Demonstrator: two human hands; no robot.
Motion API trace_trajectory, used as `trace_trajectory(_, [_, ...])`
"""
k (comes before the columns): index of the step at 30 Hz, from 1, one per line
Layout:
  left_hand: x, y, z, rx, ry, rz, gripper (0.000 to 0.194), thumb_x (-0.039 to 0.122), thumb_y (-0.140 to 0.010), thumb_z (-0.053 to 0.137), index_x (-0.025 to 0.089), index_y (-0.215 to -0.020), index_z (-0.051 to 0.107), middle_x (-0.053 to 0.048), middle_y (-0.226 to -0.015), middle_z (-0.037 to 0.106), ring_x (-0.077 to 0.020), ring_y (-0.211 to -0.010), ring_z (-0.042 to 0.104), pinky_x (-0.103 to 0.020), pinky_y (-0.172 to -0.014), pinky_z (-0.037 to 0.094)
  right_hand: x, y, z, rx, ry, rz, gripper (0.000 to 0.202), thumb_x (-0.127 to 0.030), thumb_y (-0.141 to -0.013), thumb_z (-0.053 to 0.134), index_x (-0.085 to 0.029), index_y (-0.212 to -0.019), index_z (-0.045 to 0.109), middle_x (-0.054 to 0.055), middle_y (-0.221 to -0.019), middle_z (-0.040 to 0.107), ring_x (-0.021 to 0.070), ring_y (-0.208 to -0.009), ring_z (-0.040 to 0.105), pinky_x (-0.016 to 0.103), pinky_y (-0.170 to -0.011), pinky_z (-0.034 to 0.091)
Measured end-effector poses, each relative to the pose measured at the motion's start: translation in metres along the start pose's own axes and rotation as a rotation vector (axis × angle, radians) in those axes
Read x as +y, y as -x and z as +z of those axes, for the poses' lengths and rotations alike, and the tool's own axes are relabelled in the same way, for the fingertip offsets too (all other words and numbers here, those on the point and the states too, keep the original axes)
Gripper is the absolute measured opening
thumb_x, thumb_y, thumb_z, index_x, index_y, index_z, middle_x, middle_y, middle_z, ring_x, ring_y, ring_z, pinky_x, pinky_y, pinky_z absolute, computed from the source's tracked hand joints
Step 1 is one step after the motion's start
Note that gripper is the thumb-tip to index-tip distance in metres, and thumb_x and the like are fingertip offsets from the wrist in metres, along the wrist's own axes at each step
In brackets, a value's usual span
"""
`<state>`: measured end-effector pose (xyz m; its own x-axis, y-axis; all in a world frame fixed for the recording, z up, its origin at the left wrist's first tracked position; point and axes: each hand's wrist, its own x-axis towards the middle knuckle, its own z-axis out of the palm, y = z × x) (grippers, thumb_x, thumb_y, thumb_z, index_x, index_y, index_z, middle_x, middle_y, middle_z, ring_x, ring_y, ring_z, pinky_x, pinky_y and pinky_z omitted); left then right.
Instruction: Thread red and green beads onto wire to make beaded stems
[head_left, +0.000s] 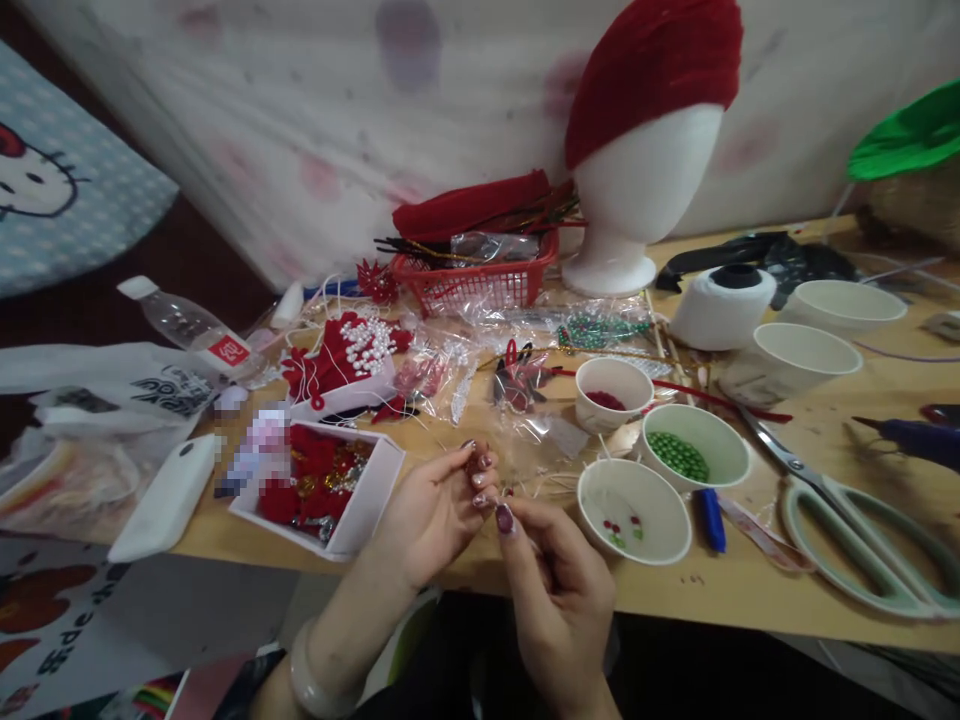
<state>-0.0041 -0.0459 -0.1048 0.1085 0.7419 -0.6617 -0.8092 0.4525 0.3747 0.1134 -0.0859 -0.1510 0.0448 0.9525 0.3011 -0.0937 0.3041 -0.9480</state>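
Near the table's front edge, my left hand (442,510), with a pale bangle on its wrist, has its fingers curled together. My right hand (559,590) is beside it, thumb and forefinger pinched near a tiny dark red bead (509,492). What sits between the fingertips of either hand is too small to make out. Just right of the hands stands a paper bowl (634,540) with a few red and green beads on thin wire. Behind it are a bowl of green beads (677,456) and a cup of red beads (606,400).
A white box (375,500) of red ornaments stands left, beside a white phone (163,497) and a plastic bottle (187,325). Large scissors (855,530) lie right. Behind are a red basket (480,285), a thread cone (721,308) and a foam head (641,190) with a red cap.
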Motion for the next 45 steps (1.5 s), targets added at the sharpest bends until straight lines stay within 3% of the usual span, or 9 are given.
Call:
trace_trajectory(4, [-0.004,-0.003,-0.008,-0.051,-0.062,0.031,0.037,0.016,-0.097,0.032,0.013,-0.070,0.058,-0.001,-0.066,0.051,-0.0073,-0.049,0.048,-0.016,-0.045,0.042,0.000,-0.003,0.002,-0.013,0.014,0.040,0.013,-0.020,-0.090,0.059,-0.019,-0.091,0.072,-0.005,-0.055,0.052,0.0076,-0.043,0.034,0.020,-0.040,0.028])
trace_trajectory(8, [-0.012,-0.005,-0.016,-0.165,-0.179,0.149,0.030,0.022,-0.091,0.049,0.015,-0.062,0.053,0.002,-0.060,0.047,-0.0081,-0.050,0.043,-0.018,-0.050,0.042,-0.001,-0.003,0.003,-0.034,-0.024,0.119,0.014,-0.020,-0.092,0.058,-0.021,-0.093,0.072,-0.002,-0.065,0.063,0.0073,-0.045,0.035,0.019,-0.040,0.030])
trace_trajectory(14, [-0.015,-0.003,-0.022,-0.245,-0.299,0.174,0.040,0.032,-0.081,0.066,0.016,-0.054,0.042,0.006,-0.053,0.038,-0.0052,-0.044,0.028,-0.016,-0.043,0.029,-0.007,-0.003,0.003,-0.062,-0.154,0.294,0.014,-0.027,-0.093,0.060,-0.023,-0.083,0.069,-0.005,-0.059,0.053,0.0073,-0.045,0.031,0.019,-0.045,0.035])
trace_trajectory(19, [-0.011,0.002,-0.023,-0.247,-0.418,0.083,0.054,0.044,-0.076,0.071,0.019,-0.050,0.032,0.009,-0.045,0.030,-0.0034,-0.038,0.021,-0.015,-0.037,0.017,-0.007,-0.005,0.000,-0.151,-0.397,0.442,0.014,-0.030,-0.093,0.062,-0.022,-0.082,0.065,-0.003,-0.068,0.059,0.0086,-0.057,0.049,0.019,-0.058,0.048])
trace_trajectory(21, [-0.010,0.003,-0.024,-0.260,-0.447,0.056,0.057,0.047,-0.074,0.072,0.020,-0.048,0.029,0.010,-0.043,0.025,-0.0028,-0.037,0.017,-0.015,-0.036,0.013,-0.007,-0.007,-0.001,-0.186,-0.459,0.454,0.014,-0.030,-0.093,0.062,-0.022,-0.082,0.065,-0.003,-0.068,0.060,0.0083,-0.059,0.051,0.017,-0.057,0.047])
trace_trajectory(24, [-0.009,0.004,-0.026,-0.270,-0.472,0.040,0.058,0.048,-0.074,0.071,0.020,-0.047,0.028,0.011,-0.042,0.021,-0.0026,-0.037,0.014,-0.015,-0.036,0.011,-0.010,-0.011,-0.004,-0.237,-0.464,0.467,0.016,-0.027,-0.092,0.063,-0.020,-0.078,0.063,-0.005,-0.062,0.055,0.0056,-0.052,0.043,0.014,-0.050,0.040])
trace_trajectory(32, [-0.009,0.004,-0.031,-0.298,-0.515,0.039,0.055,0.047,-0.074,0.070,0.020,-0.048,0.030,0.009,-0.043,0.024,-0.0038,-0.037,0.018,-0.017,-0.035,0.012,-0.014,-0.019,-0.009,-0.300,-0.423,0.493,0.019,-0.026,-0.090,0.061,-0.019,-0.073,0.058,-0.008,-0.056,0.042,0.0054,-0.049,0.030,0.015,-0.044,0.027])
trace_trajectory(39, [-0.009,0.002,-0.037,-0.411,-0.500,0.069,0.045,0.042,-0.083,0.059,0.020,-0.052,0.034,0.008,-0.048,0.023,-0.0059,-0.041,0.017,-0.019,-0.038,0.011,-0.014,-0.017,-0.009,-0.325,-0.394,0.487,0.020,-0.027,-0.092,0.060,-0.019,-0.074,0.057,-0.007,-0.059,0.046,0.0059,-0.050,0.034,0.016,-0.046,0.029])
trace_trajectory(45, [-0.007,0.002,-0.040,-0.417,-0.510,0.055,0.041,0.040,-0.084,0.058,0.019,-0.054,0.039,0.007,-0.048,0.026,-0.0071,-0.040,0.021,-0.020,-0.037,0.013,-0.014,-0.018,-0.011,-0.352,-0.415,0.512,0.019,-0.026,-0.092,0.060,-0.019,-0.075,0.060,-0.006,-0.060,0.049,0.0058,-0.051,0.037,0.016,-0.045,0.030])
